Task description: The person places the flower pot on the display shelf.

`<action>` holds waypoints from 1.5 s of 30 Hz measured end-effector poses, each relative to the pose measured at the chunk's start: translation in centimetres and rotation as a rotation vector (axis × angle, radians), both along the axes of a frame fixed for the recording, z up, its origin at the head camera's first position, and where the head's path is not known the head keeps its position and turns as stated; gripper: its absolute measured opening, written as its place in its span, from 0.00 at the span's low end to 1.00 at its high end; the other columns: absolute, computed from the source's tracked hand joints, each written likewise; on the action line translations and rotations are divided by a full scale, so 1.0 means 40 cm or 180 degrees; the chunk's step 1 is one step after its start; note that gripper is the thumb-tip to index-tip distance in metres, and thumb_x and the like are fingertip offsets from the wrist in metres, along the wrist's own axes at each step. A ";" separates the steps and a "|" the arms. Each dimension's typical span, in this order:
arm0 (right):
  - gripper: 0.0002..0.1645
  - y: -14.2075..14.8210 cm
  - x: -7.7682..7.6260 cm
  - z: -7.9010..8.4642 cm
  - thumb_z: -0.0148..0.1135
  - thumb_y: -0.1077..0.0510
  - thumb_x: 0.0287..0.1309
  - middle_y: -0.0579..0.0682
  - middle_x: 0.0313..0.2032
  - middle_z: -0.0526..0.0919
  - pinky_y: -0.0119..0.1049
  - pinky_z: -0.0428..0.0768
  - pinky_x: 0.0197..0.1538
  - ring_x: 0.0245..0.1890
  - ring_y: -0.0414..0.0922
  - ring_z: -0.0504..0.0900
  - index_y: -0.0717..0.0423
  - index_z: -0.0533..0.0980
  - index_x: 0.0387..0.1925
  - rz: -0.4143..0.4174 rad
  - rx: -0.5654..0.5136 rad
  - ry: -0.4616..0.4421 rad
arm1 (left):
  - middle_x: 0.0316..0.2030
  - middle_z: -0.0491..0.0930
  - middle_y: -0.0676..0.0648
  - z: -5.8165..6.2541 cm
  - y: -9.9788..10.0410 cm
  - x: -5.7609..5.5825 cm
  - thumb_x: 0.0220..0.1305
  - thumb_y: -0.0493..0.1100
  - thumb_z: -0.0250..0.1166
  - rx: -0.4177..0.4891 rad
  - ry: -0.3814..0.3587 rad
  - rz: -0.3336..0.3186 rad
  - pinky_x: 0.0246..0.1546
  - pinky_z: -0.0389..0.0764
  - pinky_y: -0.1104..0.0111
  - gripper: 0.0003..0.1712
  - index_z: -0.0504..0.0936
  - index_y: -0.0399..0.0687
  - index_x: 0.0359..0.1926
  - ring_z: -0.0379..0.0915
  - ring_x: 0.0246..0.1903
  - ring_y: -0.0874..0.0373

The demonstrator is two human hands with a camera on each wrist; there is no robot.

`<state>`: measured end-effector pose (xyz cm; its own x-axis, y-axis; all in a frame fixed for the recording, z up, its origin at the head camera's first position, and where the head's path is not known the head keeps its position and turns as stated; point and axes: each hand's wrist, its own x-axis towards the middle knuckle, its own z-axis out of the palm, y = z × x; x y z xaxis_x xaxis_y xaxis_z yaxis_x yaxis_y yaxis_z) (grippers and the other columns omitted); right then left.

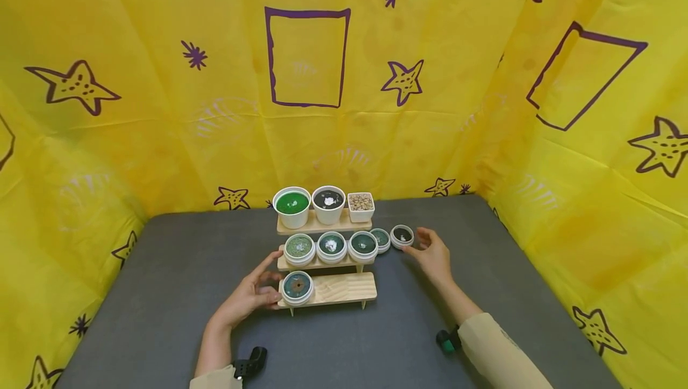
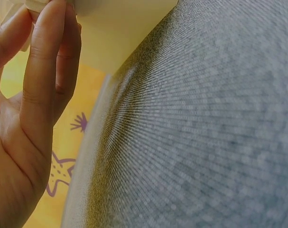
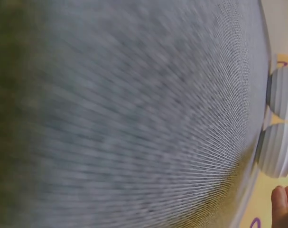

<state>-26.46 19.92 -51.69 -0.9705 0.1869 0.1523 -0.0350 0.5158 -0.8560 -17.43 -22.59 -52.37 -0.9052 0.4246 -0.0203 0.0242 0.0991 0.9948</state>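
A tiered wooden stand (image 1: 344, 288) holds white cups and bowls on its three steps. At its left end my left hand (image 1: 242, 300) grips the stand's edge; in the left wrist view the fingers (image 2: 41, 61) close on a pale piece at the top. Beside that hand, a white cup with dark teal contents (image 1: 297, 285) sits on the lowest step. My right hand (image 1: 434, 259) is beside a small white cup with dark contents (image 1: 402, 235) on the table. In the right wrist view, a gap shows between its fingertips (image 3: 279, 202) and the nearer cup (image 3: 276, 151).
Another small cup (image 1: 380, 239) stands left of the dark one, against the stand. The middle step bears a light green cup (image 1: 299, 247) and two darker ones. On top are a bright green cup (image 1: 292, 205), a black-filled cup (image 1: 329, 201) and a square bowl (image 1: 361, 205) of beige pieces.
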 end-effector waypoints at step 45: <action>0.38 -0.011 -0.069 -0.033 0.77 0.57 0.48 0.67 0.54 0.81 0.47 0.82 0.58 0.55 0.59 0.83 0.66 0.72 0.59 0.0120 0.0104 -0.0243 | 0.55 0.65 0.24 -0.005 0.001 -0.002 0.63 0.33 0.65 0.0074 0.0073 -0.0060 0.34 0.87 0.67 0.53 0.44 0.60 0.79 0.81 0.32 0.67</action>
<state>-29.20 19.46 -53.02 -0.9858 0.1460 0.0832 0.0096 0.5431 -0.8396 -17.53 -22.55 -52.55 -0.8971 0.4418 0.0104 0.0486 0.0752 0.9960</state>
